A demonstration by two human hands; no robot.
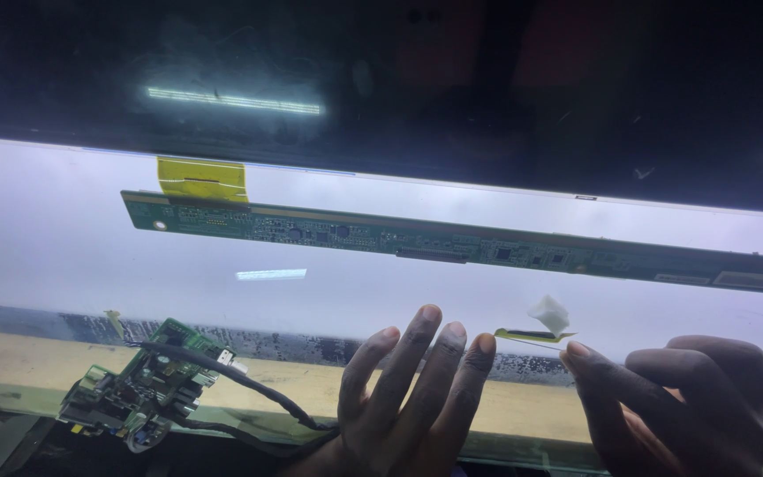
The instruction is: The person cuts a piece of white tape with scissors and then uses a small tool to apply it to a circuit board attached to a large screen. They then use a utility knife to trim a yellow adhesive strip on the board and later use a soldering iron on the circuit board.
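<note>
Below the long green circuit strip (452, 243), the right hand (682, 397) pinches a thin yellow strip (532, 336) with a bit of white paper (549, 314) on it. The left hand (412, 397) lies flat and open, holding nothing, just below the strip too. A small green circuit board (147, 389) with black cables (249, 389) sits far left of the hands.

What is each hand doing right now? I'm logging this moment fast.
Left hand: open, fingers spread flat on the lit white panel, holding nothing.
Right hand: fingers curled, fingertip at a thin yellow-edged strip; grip cannot be told.
</note>
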